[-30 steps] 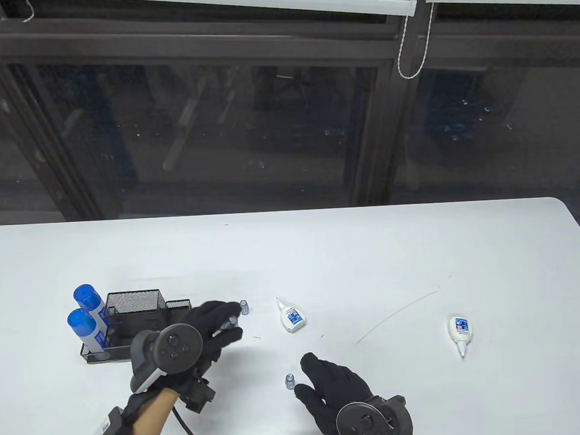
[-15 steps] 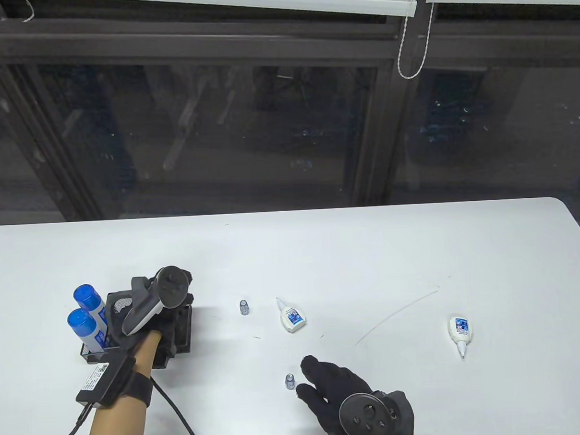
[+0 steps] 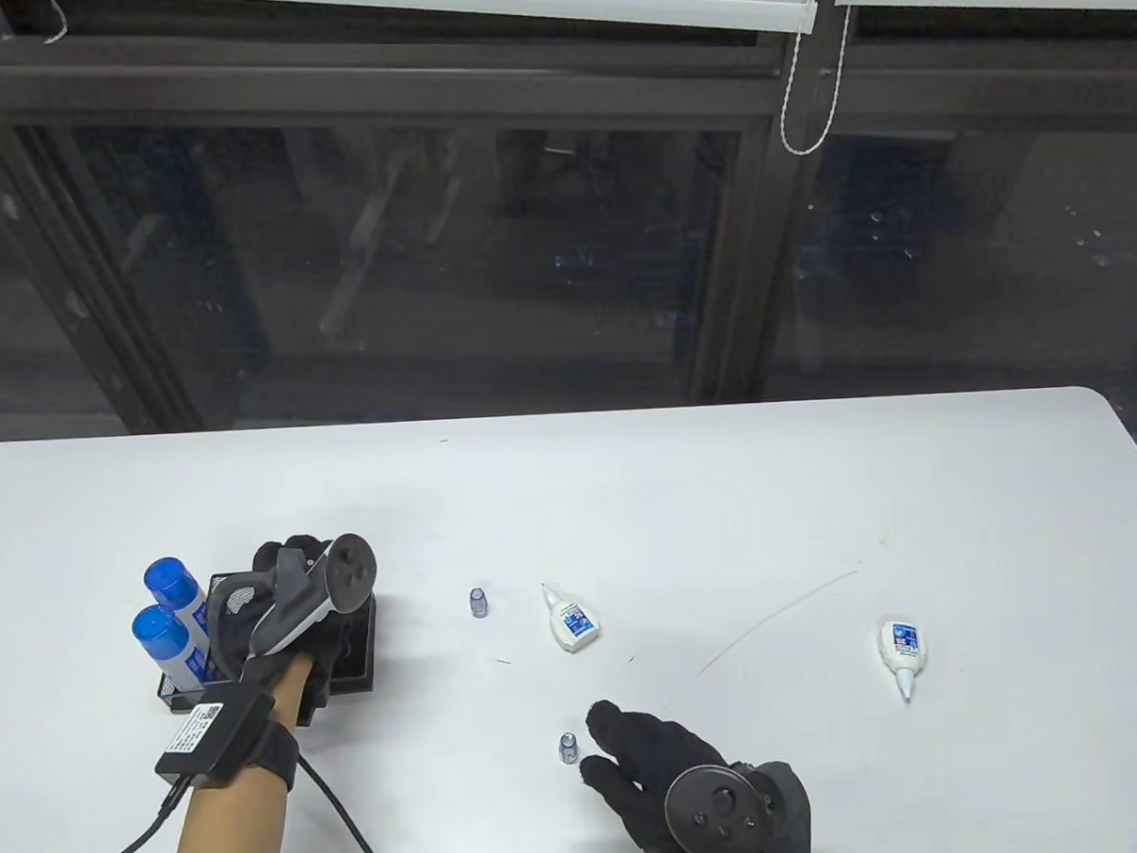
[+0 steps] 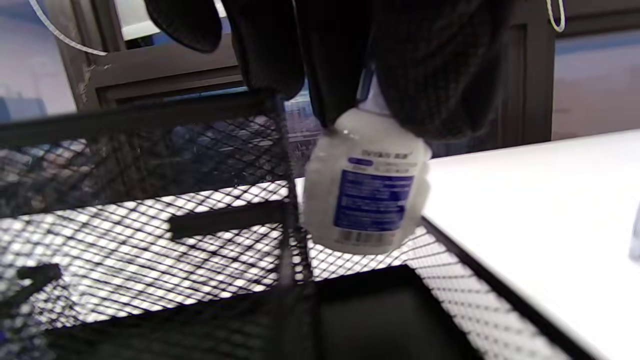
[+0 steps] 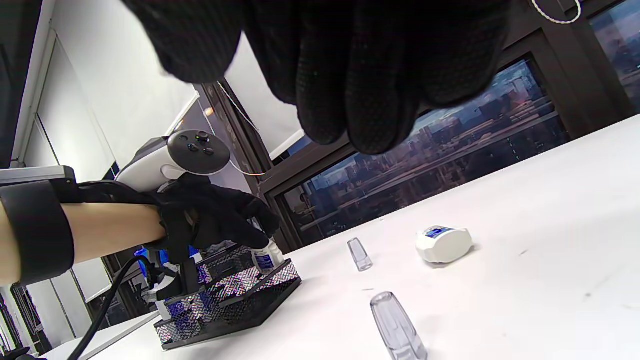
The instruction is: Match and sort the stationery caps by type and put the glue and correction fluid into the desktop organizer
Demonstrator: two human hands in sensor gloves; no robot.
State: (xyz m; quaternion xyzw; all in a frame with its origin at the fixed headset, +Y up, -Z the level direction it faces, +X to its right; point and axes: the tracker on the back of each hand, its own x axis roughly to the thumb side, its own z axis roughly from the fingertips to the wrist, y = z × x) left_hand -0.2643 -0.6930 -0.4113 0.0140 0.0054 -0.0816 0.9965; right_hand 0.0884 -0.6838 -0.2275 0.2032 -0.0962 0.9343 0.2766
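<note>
Left hand point(image 3: 284, 608) pinching small white blue-labelled bottle point(image 4: 367, 197) by its top, above black wire-mesh desktop organizer point(image 4: 150, 235). Right hand point(image 3: 653, 753) relaxed, fingers spread, empty, on white tabletop point(image 3: 722, 495) just beside clear plastic cap point(image 3: 568, 747).

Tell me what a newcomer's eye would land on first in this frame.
Probably the left hand, poised over the black mesh organizer at the table's left, pinching a small white bottle by its top just above a compartment. Next, two blue-capped glue sticks standing at the organizer's left end. The right hand lies open near the front edge beside a small clear cap.
</note>
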